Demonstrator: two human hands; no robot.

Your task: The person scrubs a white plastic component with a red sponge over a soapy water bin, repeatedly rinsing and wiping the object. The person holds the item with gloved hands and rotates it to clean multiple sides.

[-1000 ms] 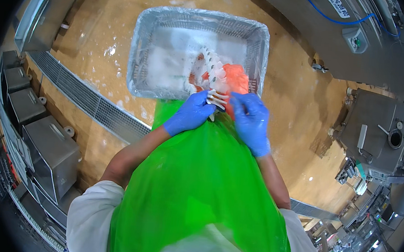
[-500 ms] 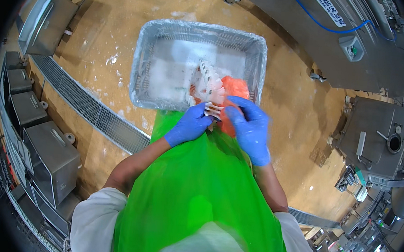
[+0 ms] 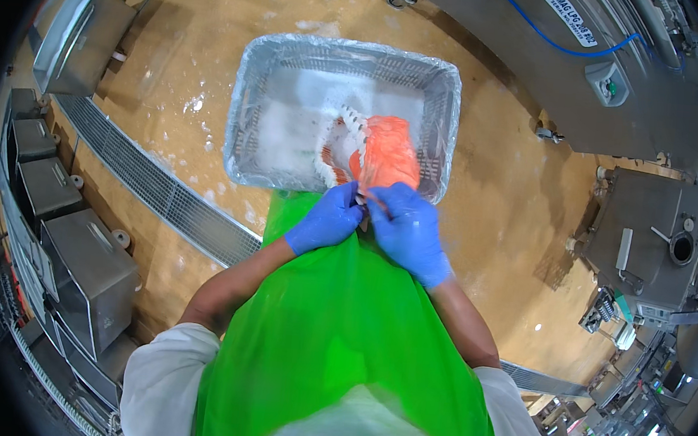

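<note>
Your right hand (image 3: 406, 227) has come in against your left hand (image 3: 328, 219), and the crumpled orange-red sheet (image 3: 390, 147) has swung leftward, covering more of the white segmented strip (image 3: 352, 119); the work seems to centre now on one spot between your fingertips. Your left fingers pinch a small pale piece (image 3: 359, 196); whether your right ones grip anything, I can't tell. Sheet and strip sit over the near right part of the plastic-lined grey crate (image 3: 244, 117), above loose white contents (image 3: 287, 142). Steel bins (image 3: 84, 253) stand to your left.

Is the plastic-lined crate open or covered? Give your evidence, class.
Open: the view from above reaches past the rim of the crate to the white material inside.
</note>
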